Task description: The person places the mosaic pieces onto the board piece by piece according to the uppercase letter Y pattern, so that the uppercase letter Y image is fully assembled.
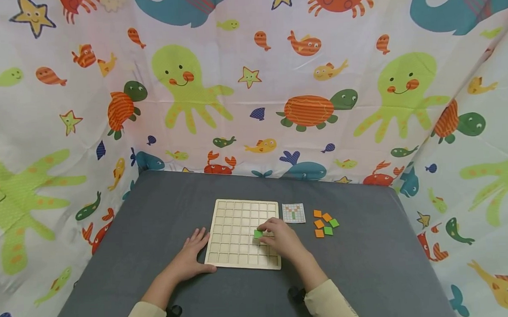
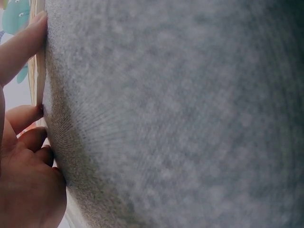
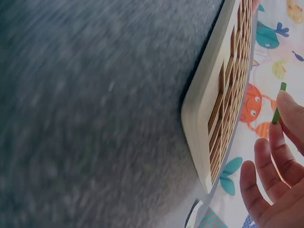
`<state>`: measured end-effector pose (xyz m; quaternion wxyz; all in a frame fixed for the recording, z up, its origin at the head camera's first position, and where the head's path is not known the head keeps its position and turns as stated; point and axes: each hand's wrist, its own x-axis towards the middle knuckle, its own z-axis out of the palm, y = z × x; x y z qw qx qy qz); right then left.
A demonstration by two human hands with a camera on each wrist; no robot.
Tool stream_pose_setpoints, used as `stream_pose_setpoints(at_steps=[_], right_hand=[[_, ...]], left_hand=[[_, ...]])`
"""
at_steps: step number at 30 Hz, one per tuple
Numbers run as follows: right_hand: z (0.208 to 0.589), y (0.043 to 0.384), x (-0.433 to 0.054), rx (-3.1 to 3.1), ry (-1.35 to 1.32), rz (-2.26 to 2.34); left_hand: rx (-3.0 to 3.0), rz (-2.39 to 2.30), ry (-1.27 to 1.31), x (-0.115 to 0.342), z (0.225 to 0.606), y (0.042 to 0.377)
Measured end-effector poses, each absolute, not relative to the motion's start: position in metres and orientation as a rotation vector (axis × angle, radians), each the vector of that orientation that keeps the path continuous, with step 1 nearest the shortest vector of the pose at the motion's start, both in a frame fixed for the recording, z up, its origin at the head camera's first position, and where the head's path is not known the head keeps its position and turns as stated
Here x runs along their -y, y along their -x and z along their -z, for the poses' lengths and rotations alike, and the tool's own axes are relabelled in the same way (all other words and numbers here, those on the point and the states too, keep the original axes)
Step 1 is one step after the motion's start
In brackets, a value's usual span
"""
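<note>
A pale wooden grid board [image 1: 233, 245] lies on the grey table, its square cells framed by thin ridges. My right hand [image 1: 280, 239] pinches a green square tile [image 1: 258, 234] between thumb and fingertip over the board's right part. In the right wrist view the tile [image 3: 279, 103] is seen edge-on, held above the board [image 3: 204, 109]. My left hand [image 1: 189, 258] rests at the board's left side, thumb at the near left corner and fingers spread along the edge. The left wrist view shows thumb and fingertips touching the board's rim [image 2: 40, 80].
Right of the board lies a small printed pattern card [image 1: 293, 213] with coloured squares. Beyond it are several loose orange tiles [image 1: 319, 224] and green tiles [image 1: 328, 230]. A curtain [image 1: 244, 117] with sea animals hangs around the grey table [image 1: 366, 257].
</note>
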<state>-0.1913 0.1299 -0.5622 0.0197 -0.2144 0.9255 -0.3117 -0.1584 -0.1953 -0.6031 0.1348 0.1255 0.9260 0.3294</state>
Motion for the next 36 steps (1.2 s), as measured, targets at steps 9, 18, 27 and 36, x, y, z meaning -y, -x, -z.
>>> stream_pose_setpoints(at_steps=[9, 18, 27, 36], right_hand=[[0.569, 0.188, -0.112, -2.868, 0.702, 0.913], [0.572, 0.184, -0.097, -2.842, 0.697, 0.856], [0.574, 0.185, -0.091, -2.836, 0.722, 0.823], [0.574, 0.184, -0.087, -2.766, 0.695, 0.826]], left_hand=[[-2.699, -0.948, -0.373, 0.196, 0.604, 0.157], [-2.688, -0.936, -0.359, 0.195, 0.604, 0.158], [-2.700, -0.927, -0.380, 0.194, 0.601, 0.161], [-2.696, -0.904, -0.386, 0.195, 0.603, 0.159]])
